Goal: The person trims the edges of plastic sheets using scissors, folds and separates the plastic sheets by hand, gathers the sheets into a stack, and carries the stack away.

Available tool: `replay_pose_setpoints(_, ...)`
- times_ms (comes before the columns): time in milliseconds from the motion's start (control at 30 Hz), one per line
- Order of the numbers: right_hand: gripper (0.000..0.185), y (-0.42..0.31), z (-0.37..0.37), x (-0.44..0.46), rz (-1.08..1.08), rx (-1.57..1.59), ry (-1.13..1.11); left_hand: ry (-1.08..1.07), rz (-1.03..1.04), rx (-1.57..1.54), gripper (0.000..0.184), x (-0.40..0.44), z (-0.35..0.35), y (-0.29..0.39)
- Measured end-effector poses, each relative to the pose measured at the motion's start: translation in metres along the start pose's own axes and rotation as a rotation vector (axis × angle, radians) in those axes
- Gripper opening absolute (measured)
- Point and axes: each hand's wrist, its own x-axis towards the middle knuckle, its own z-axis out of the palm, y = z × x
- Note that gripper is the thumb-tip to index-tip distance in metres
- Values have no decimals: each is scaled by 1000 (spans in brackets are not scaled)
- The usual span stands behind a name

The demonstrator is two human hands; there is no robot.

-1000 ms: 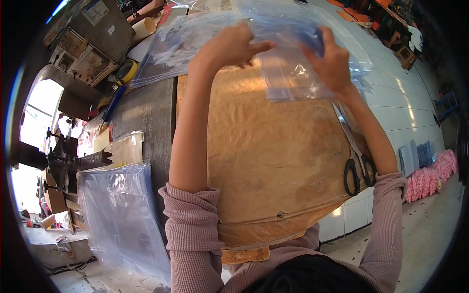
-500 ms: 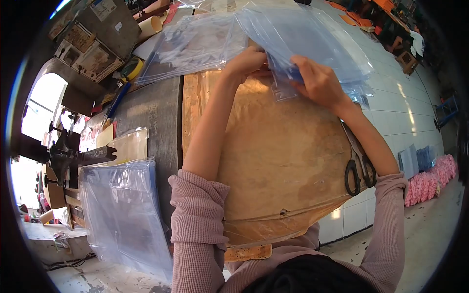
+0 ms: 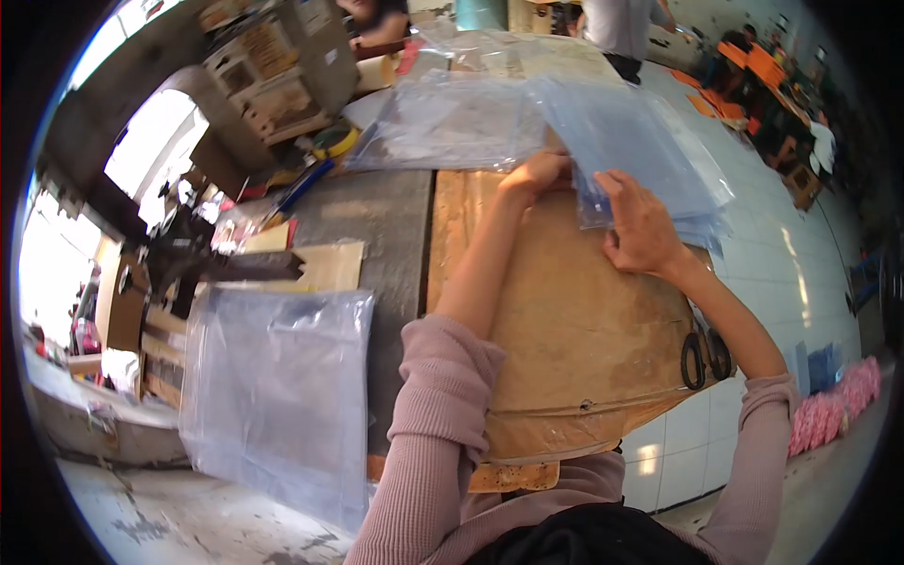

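A stack of bluish clear plastic sleeves (image 3: 640,146) lies at the far end of the brown-covered work surface (image 3: 584,301), its near corner sticking out towards me. At the left side of that corner, my left hand (image 3: 539,176) is closed on the edge of the sleeves, its fingertips partly hidden. My right hand (image 3: 645,226) is by the right side of the same corner. Its fingers are apart, with the thumb stretched below the index finger and nothing visible gripped between them. Left of the stack lies another pile of clear plastic sleeves (image 3: 452,122).
Black-handled scissors (image 3: 704,360) lie at the right edge. More clear sleeves (image 3: 282,395) hang over the left side, below a metal clamp-like fixture (image 3: 235,264). Yellow tape (image 3: 336,141) sits far left. Other people (image 3: 621,28) are at the back; a pink bundle (image 3: 833,405) lies on the floor.
The view has tilted up and shifted left, showing people at the back. My right hand's fingers have spread and drawn off the sleeves' corner; my left hand stays at the edge.
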Motion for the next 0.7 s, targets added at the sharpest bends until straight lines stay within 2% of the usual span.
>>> replay_pose_setpoints(100,64,-9,2,5,35,-18,132,98,-18,-9,24,-2,7,4)
replay_pose_setpoints(200,59,21,28,-6,63,7,229,38,16,-27,24,1,8,3)
replay_pose_setpoints(300,56,36,3,8,211,16,282,45,224,-356,23,5,5,8)
replay_pose_setpoints(367,54,52,-23,20,457,66,329,101,273,-315,28,-3,5,24)
replay_pose_setpoints(433,53,84,-62,31,167,-156,521,125,291,-161,33,-8,4,33)
replay_pose_setpoints(467,50,86,-84,32,283,-167,524,89,285,-81,47,-7,3,33)
replay_pose_setpoints(500,48,89,-107,34,396,-176,533,78,284,1,53,-5,3,34)
replay_pose_setpoints(567,44,96,-154,29,433,-335,592,66,285,165,65,-2,3,35)
replay_pose_setpoints(600,40,96,-178,31,357,-314,701,82,314,263,87,1,4,38)
replay_pose_setpoints(633,37,95,-202,29,282,-291,803,111,380,293,93,0,7,43)
replay_pose_setpoints(700,33,107,-256,20,254,-105,778,165,507,351,104,-9,14,62)
